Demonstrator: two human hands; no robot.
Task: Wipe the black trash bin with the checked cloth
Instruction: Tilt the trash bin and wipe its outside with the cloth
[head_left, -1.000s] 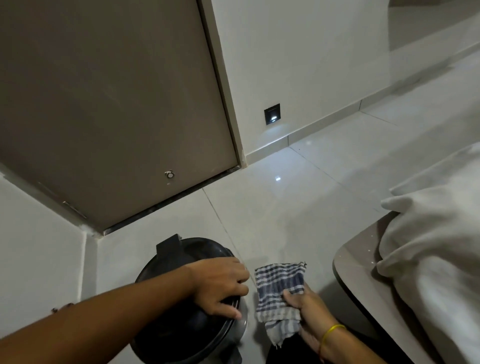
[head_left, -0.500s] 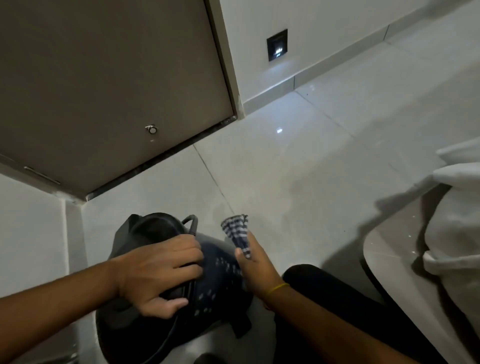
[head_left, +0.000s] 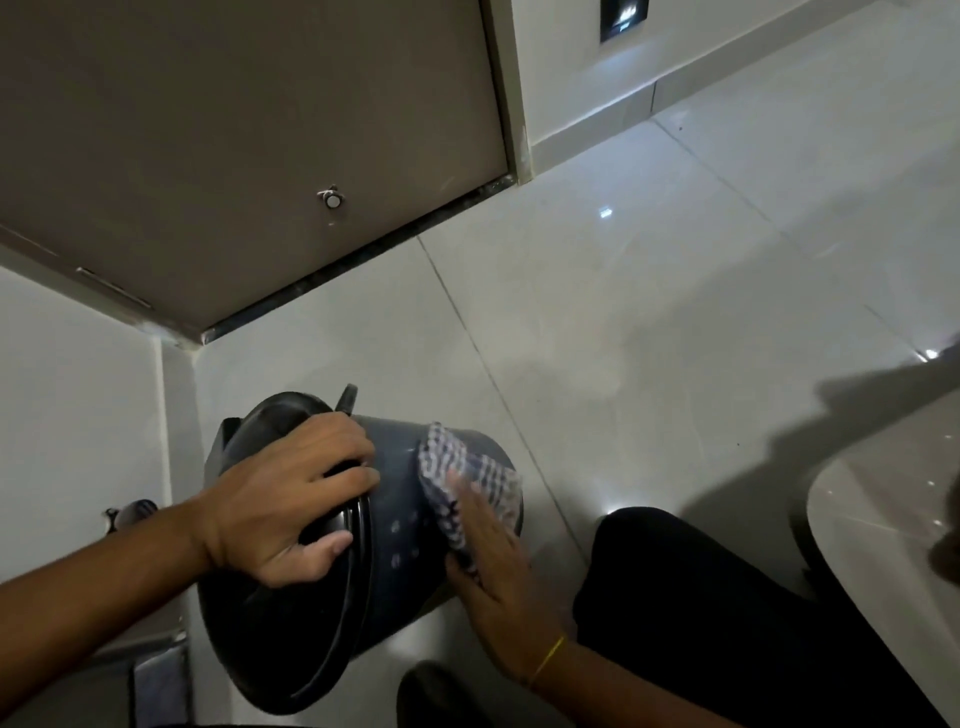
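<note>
You crouch on a pale, glossy tiled floor (head_left: 649, 332) that fills most of the view and mirrors small points of light. A wide brown door (head_left: 234, 145) stands closed at the upper left, a small metal stopper (head_left: 331, 197) fixed near its bottom edge. White walls (head_left: 67, 405) run off on either side of the door, and a dark, square recessed light (head_left: 623, 18) glows low in the wall at the top right. At the right edge curves the rounded corner of a pale polished table (head_left: 893, 561), throwing a broad shadow over the tiles. Your dark trouser leg (head_left: 691, 613) shows at the lower right.

In the corner below the door, the black trash bin (head_left: 384, 561) is tipped onto its side, its lid end toward you and its base pointing away across the floor. Your left hand (head_left: 280, 509) is clamped over the lid rim, fingers curled round the top edge and thumb pressed on the lid face, steadying the bin. Your right hand (head_left: 493, 571), flat with fingers stretched out, presses the checked cloth (head_left: 462, 478) against the bin's side wall; the blue-and-white cloth spreads out from beneath the fingertips toward the base. A thin yellow band (head_left: 548, 657) circles that wrist. Pale spots dot the bin wall between your two hands. No writing or brand can be read anywhere.
</note>
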